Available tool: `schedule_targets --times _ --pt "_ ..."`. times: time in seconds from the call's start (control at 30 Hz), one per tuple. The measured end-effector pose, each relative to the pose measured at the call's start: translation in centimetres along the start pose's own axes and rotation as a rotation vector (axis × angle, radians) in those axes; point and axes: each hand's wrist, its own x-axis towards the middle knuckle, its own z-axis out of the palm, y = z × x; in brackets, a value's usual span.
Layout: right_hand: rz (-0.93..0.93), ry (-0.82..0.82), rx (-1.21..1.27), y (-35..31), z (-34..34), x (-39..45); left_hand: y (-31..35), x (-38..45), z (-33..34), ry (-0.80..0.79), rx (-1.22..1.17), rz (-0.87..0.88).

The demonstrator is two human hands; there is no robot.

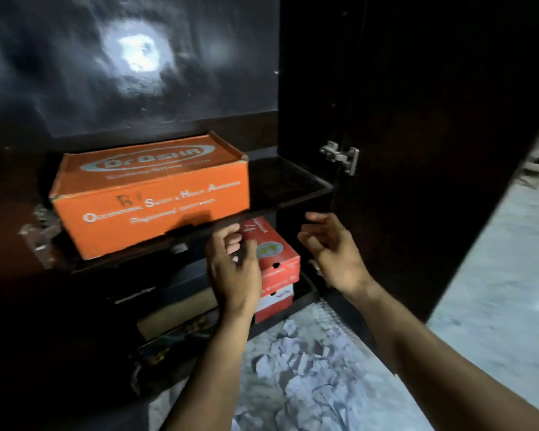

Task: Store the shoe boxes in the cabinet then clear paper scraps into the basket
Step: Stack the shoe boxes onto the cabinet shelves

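Crouched low at the dark cabinet [417, 88], a person reaches both bare hands toward its lower shelf, where a red shoe box [277, 259] sits stacked on another red-and-white box [276, 301]. Above, an orange shoe box [150, 194] rests on the upper shelf [290, 185], jutting slightly past its front edge. The left hand [234, 269] hovers in front of the red box, fingers loosely curled and pinching nothing that can be made out; whether it touches the cardboard is unclear. The right hand [333, 253] hangs just beside the box, grip spread and empty. Darker boxes [168, 293] fill the lower shelf to the left. With the boxes in place, the storing step looks nearly finished. On the floor before the open door [448, 150], crumpled paper scraps [308, 377] lie in a loose heap, untouched. What likely comes next is gathering those scraps, which calls for wide, scooping hands; no basket is in view.
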Motion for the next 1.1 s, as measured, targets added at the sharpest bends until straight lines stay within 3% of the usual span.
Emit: schedule_targets --times 0.2,0.33,0.5,0.6,0.73,0.87,1.0,1.1 --pt "0.107 0.157 -0.155 3.9 -12.1 -9.8 0.1 -10.5 9.8 -0.425 0.018 -0.029" --pt "0.241 0.360 -0.196 7.7 -21.0 -17.3 -1.2 -18.8 15.5 -0.727 0.054 -0.058" --pt "0.435 0.662 -0.247 13.0 -30.2 -28.0 -4.3 -30.4 22.3 -1.138 0.190 -0.226" --pt "0.536 0.891 -0.292 16.1 -34.7 -34.2 -5.1 -37.7 25.3 -1.462 0.301 -0.302" --pt "0.764 1.186 -0.431 18.6 -40.5 -41.2 -6.2 -46.4 28.1 -1.743 0.393 -0.424" --pt "1.095 1.179 -0.537 20.4 -44.5 -45.3 -6.3 -53.1 29.5 -1.848 0.442 -0.518" --pt "1.242 1.101 -0.601 21.9 -46.4 -45.7 -7.0 -56.4 30.9 -1.909 0.469 -0.591" --pt "1.308 1.148 -0.572 22.0 -47.0 -44.5 -7.8 -57.1 31.7 -1.895 0.447 -0.571"
